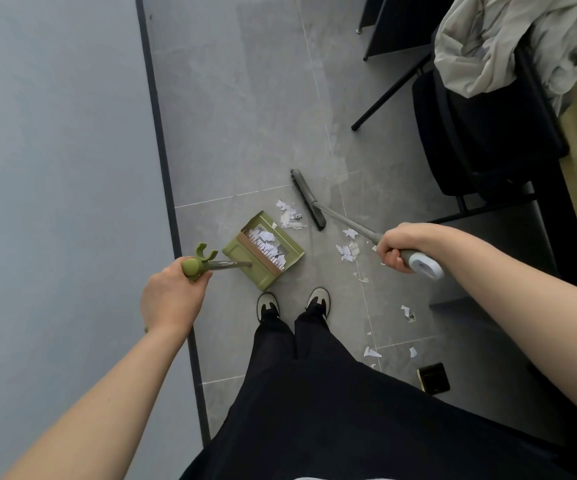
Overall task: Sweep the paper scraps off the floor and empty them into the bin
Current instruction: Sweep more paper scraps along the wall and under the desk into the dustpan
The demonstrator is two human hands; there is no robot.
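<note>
Left hand (173, 296): fingers curled round the green grip at the top of the dustpan handle (224, 264), holding it steady. The olive-green dustpan (263, 252) stands on the floor just ahead of this hand, mouth turned toward the broom.

Right hand (398, 249): wrapped round the grey broom handle (349, 225) near its pale end cap. The broom head (308, 199) rests on the grey tiled floor (245, 116) well ahead of this hand, bristles toward the pan.

Paper scraps, in pan (268, 245): a fair heap of white pieces lies against the comb teeth inside.

Paper scraps, at pan mouth (290, 216): a small cluster between broom head and pan, not yet inside.

Paper scraps, under broom handle (347, 249): a loose group just ahead of the right hand.

Paper scraps, stray (372, 353): several single pieces scattered behind and below the right hand, beside the person's shoes (318, 299).

Other: dark chair (481, 133) draped with pale cloth (508, 39), beyond the right hand; a dark square floor fitting (432, 377) near the strays.

Progress, as judged: sweeping partly done, roughly half the scraps collected. Three patches remain. No bin is in view; emptying is not yet begun.
</note>
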